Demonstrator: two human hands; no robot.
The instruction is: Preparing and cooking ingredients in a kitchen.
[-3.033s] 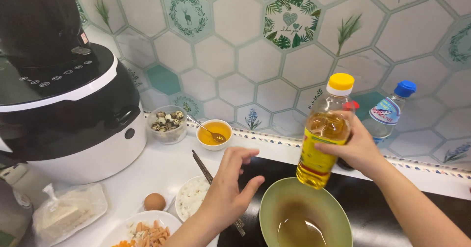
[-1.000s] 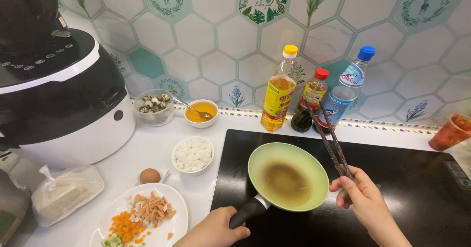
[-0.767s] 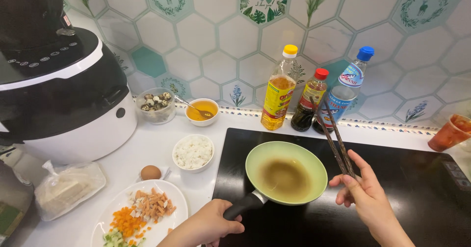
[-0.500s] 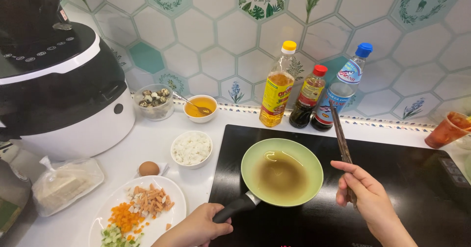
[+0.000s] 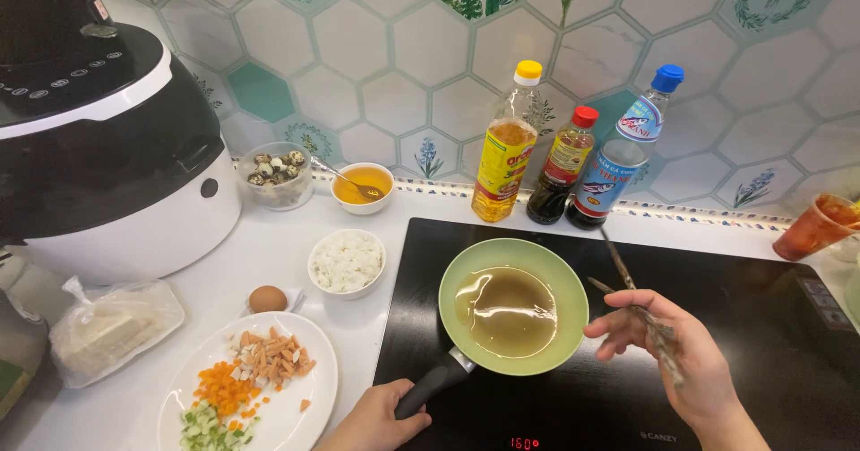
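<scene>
green pan [image 5: 513, 306], handle [image 5: 433, 388] toward left hand [image 5: 376, 422]

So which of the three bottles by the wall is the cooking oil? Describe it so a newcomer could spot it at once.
Start at the black cooktop where the left hand holds the green pan. Behind its far edge, three bottles stand in a row against the tiled wall. The oil bottle is the leftmost: yellow cap and golden contents, unlike the dark red-capped bottle and the blue-capped bottle.

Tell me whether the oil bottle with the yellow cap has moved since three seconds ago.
Yes. The oil bottle was held tilted over the green pan; now it stands upright at the tiled wall, left of the red-capped bottle.
</scene>
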